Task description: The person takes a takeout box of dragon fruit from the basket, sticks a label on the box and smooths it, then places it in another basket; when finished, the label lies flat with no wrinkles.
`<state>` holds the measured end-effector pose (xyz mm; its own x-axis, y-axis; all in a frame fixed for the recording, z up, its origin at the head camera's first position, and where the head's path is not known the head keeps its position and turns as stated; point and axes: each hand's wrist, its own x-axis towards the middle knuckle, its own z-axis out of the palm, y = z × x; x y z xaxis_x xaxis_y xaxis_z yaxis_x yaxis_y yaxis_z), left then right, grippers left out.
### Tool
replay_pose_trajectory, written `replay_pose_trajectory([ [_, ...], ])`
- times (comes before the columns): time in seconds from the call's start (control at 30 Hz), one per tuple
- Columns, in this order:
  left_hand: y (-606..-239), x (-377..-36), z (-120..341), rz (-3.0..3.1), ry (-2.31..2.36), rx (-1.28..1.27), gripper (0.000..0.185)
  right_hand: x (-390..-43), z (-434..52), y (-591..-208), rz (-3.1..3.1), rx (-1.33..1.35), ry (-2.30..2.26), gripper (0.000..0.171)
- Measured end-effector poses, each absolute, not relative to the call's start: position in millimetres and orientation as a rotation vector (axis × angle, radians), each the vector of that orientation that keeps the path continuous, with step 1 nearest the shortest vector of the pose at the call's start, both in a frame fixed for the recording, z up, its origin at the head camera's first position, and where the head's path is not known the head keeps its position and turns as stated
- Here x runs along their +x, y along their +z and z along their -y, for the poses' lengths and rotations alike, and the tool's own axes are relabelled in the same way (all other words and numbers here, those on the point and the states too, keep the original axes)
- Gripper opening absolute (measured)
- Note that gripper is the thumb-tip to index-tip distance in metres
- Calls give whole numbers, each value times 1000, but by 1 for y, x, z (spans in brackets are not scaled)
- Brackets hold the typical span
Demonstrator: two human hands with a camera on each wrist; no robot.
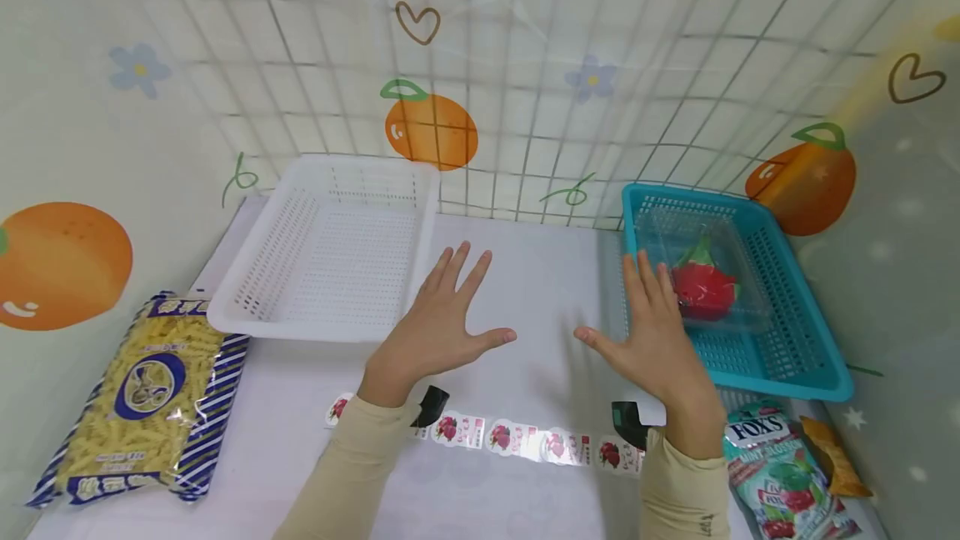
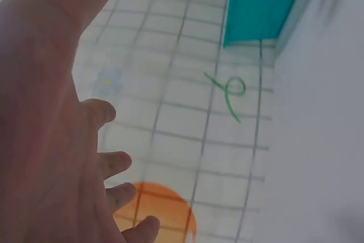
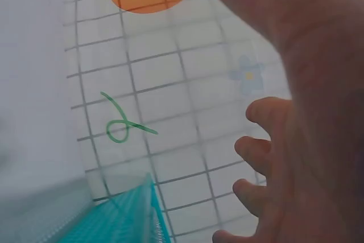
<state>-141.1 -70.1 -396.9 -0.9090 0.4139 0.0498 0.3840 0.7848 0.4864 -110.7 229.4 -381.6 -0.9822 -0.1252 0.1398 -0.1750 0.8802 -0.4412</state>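
Observation:
Both hands are raised above the table, fingers straight and spread, holding nothing. My left hand is in front of the right edge of a white plastic basket. In the left wrist view its thumb and fingertips show along the left side. My right hand is by the left side of a teal basket, its fingertips overlapping the basket in the head view. Inside the teal basket lies a clear plastic box with a red dragon fruit with a green top, perhaps a toy.
A bag of spiral pasta lies at the left, against the white basket. A strip of fruit stickers runs across the table's front. At the right front are a FOX'S candy bag and an orange-brown packet. A patterned curtain over wire grid stands behind.

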Motion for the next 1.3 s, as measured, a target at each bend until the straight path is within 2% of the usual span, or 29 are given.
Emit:
replay_pose_trajectory([
  [0.7, -373, -157, -12, -2705, 883, 904, 109, -104, -270, -357, 2942, 148, 726, 126],
  [1.3, -392, -172, -75, -2547, 955, 973, 111, -96, -305, -351, 2967, 22, 705, 127],
])
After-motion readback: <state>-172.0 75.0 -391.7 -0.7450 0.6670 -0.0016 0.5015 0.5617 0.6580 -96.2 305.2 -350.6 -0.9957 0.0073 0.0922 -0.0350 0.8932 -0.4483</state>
